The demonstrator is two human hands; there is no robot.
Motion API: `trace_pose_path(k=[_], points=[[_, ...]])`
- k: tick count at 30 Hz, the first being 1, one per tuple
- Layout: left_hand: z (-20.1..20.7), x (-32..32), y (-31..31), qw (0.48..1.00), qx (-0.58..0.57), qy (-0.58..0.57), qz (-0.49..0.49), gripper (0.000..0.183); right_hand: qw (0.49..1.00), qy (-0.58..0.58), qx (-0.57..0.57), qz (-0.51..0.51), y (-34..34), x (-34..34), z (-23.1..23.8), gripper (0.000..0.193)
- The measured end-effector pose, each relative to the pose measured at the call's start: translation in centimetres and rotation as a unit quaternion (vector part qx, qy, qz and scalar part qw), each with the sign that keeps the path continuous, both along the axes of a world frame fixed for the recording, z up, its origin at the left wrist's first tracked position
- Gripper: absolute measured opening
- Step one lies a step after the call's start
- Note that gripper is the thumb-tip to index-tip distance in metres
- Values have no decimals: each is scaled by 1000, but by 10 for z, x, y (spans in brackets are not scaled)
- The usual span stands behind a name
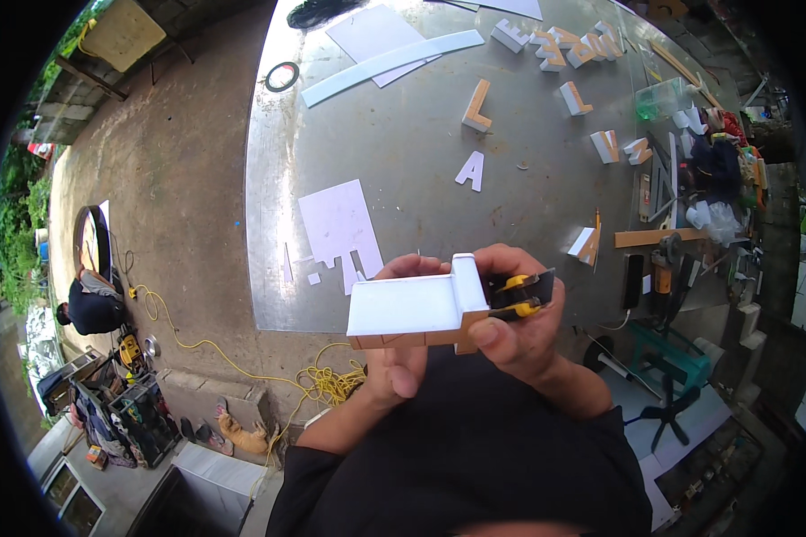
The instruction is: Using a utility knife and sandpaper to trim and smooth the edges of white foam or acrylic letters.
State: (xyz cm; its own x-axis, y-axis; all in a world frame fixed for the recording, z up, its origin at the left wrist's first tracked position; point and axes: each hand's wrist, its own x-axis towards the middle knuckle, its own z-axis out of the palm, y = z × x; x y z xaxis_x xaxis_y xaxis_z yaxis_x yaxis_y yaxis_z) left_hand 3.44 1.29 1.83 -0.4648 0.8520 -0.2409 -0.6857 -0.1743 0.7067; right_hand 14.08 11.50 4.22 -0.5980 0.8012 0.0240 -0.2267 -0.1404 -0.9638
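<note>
Close in front of my body, both hands hold up a block letter (403, 306) with white faces and a brown lower side. My left hand (392, 369) is closed round its long left part, fingers behind and thumb below. My right hand (533, 345) grips the short raised right end with the thumb. That same hand also keeps a yellow-and-black hand tool (521, 309) against its palm; the fingers partly hide it, so its exact kind is unclear. Below the held letter, on the metal table (403, 192), lies a white sheet (340, 219) with cut-outs along its near edge.
Letter-shaped blocks stand on the table, one (586, 243) near my right hand and several at the back right. A pale strip (394, 67) and a tape roll (282, 77) lie farther off. Yellow cable (331, 380) coils on the floor left; a person (97, 302) crouches beyond.
</note>
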Motion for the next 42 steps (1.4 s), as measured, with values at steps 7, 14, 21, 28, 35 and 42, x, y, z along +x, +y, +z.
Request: trace_pose_path(k=[7,14,21,28,35,42], points=[[-1,-13,5,996,21,39,-76,77,998,-20,-38,-40,-13,-12,-11,45],[2,-18,5,994,29,20,-102,67,998,0,-48,-42,-12,-7,-10,40],[-11,-24,9,994,96,14,-56,79,953,55,-296,-31,-3,-6,-6,38],[-30,-47,24,934,121,336,-25,87,917,59,-395,20,-6,-15,9,40],[-19,-60,26,911,145,381,-67,80,922,59,-377,58,-8,-10,7,44],[-13,-64,22,894,131,423,-67,66,917,52,-382,100,-7,-7,9,57]])
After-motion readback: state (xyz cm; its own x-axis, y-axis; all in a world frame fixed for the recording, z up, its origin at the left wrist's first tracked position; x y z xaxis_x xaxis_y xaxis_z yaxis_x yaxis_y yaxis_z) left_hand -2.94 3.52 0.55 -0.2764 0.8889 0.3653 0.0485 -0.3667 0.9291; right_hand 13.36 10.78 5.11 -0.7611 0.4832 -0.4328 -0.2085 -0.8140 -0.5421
